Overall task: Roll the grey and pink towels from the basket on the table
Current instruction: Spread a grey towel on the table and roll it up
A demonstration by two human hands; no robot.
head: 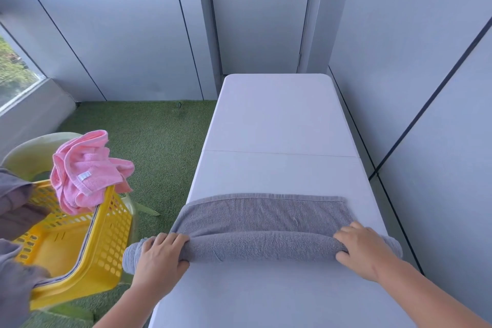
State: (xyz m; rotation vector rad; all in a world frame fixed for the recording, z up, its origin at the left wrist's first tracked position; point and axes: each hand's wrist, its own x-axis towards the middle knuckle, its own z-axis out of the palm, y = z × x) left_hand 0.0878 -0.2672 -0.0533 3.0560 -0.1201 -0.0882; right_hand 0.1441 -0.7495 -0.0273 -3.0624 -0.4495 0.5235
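A grey towel [262, 217] lies across the near part of the white table [277, 120], its near edge wound into a thick roll and its far part still flat. My left hand [159, 253] grips the roll near its left end, which overhangs the table edge. My right hand [362, 250] grips the roll near its right end. A pink towel [85, 170] hangs crumpled over the far rim of the yellow basket [87, 242] to the left of the table. Darker grey towels [16, 205] drape over the basket's left side.
The basket sits on a pale green plastic chair [29, 152] on green artificial turf [159, 141]. Grey wall panels run close along the table's right side. A closed door [261, 13] stands beyond the table's far end, and a window [16, 72] is at the far left.
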